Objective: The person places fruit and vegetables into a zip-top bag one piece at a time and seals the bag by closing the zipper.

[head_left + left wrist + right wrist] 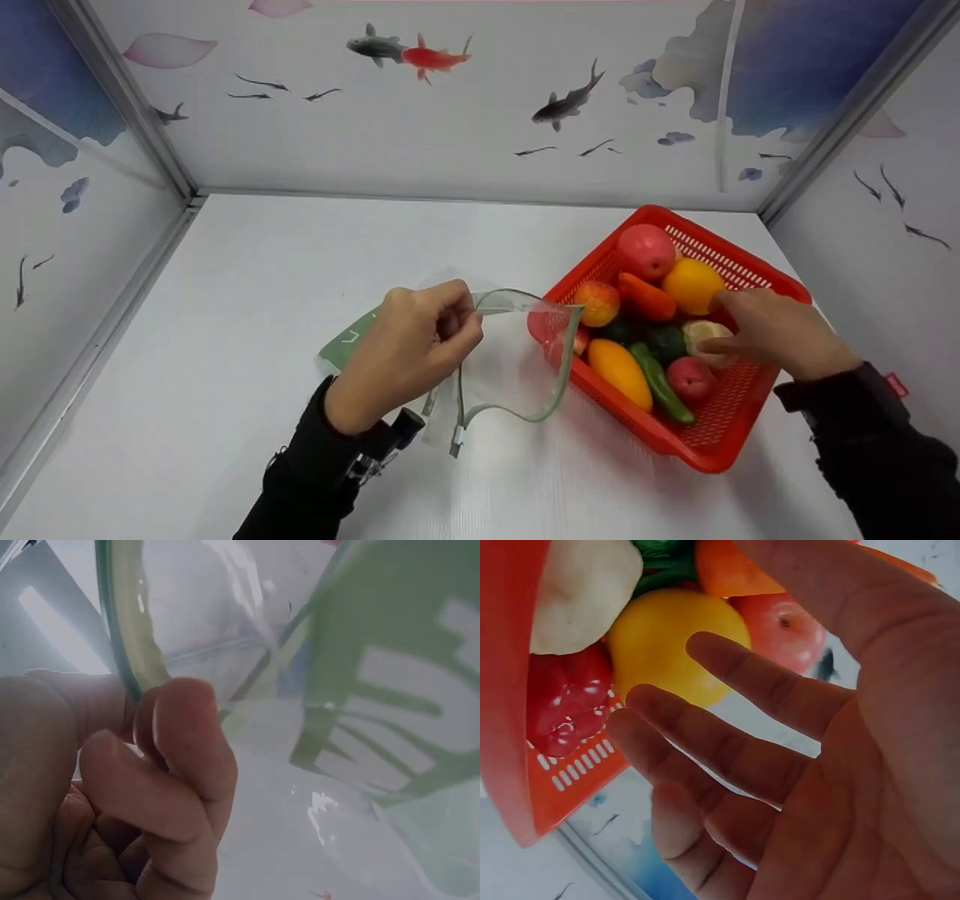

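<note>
My left hand (412,352) pinches the rim of a clear plastic pouch (510,367) with green edging, between thumb and fingers. The left wrist view shows its green trim (124,615) running down to the fingertips; a green printed panel (382,712) with white letters lies beyond. The pouch's mouth gapes toward the basket. Over the right side of a red plastic basket (716,459), my right hand (780,330) reaches in with fingers extended and apart. Its fingertips are close to a yellow-orange round fruit (691,285), its thumb over a pale vegetable (705,337). Nothing is in its grasp.
The basket also holds a pink-red fruit (645,251), a carrot (649,298), a yellow mango-like fruit (619,373), a green chili (661,384) and several others. A red bell pepper (568,701) shows in the right wrist view. Printed walls (465,142) enclose the white table (262,262).
</note>
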Demonstrator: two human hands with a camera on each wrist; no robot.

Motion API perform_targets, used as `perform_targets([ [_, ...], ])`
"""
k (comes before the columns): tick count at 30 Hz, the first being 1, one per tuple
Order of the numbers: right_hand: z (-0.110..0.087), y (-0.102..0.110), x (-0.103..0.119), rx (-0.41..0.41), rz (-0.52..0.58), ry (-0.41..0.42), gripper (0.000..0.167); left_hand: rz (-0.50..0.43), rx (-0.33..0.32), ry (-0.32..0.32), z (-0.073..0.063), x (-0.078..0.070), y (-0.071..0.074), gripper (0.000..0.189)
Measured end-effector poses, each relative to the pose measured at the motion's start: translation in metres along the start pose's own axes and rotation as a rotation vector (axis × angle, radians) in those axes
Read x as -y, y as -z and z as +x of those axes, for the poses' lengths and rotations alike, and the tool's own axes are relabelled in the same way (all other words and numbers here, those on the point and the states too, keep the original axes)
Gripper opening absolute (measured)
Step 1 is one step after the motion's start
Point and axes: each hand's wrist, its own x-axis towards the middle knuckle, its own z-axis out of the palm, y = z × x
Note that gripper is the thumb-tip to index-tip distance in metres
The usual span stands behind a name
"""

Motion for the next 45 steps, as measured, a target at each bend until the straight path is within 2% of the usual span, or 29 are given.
perform_targets([
  [3, 0.010, -0.003, -0.005, 0.054, -0.004, -0.026, 0.051, 0.008, 0.006, 0.008, -0.001, 0.000, 0.000, 0.018],
  [7, 0.019, -0.007, -0.011, 0.132, 0.051, -0.070, 0.054, 0.008, 0.012, 0.009, -0.001, -0.001, 0.000, 0.017],
  [10, 0.022, -0.007, -0.013, 0.150, 0.070, -0.085, 0.059, 0.003, 0.014, 0.005, 0.000, 0.000, -0.001, 0.017],
  [18, 0.031, -0.009, -0.011, 0.191, 0.067, -0.082, 0.056, 0.016, 0.009, 0.009, -0.001, 0.002, 0.000, 0.017],
  [20, 0.032, -0.009, -0.011, 0.195, 0.071, -0.082, 0.055, 0.020, 0.002, 0.009, -0.001, 0.003, 0.000, 0.017],
  [27, 0.027, -0.016, -0.014, 0.197, 0.098, -0.079, 0.037, 0.028, 0.006, -0.002, 0.000, 0.001, -0.001, 0.016],
  [34, 0.027, -0.022, -0.013, 0.213, 0.169, -0.102, 0.043, 0.021, -0.003, -0.002, -0.001, 0.000, 0.001, 0.017],
  [40, 0.024, -0.018, -0.014, 0.181, 0.146, -0.100, 0.048, 0.020, -0.006, -0.010, -0.001, 0.000, 0.001, 0.017],
  [45, 0.021, -0.018, -0.019, 0.171, 0.164, -0.085, 0.038, 0.016, -0.011, -0.023, 0.000, 0.000, 0.000, 0.017],
])
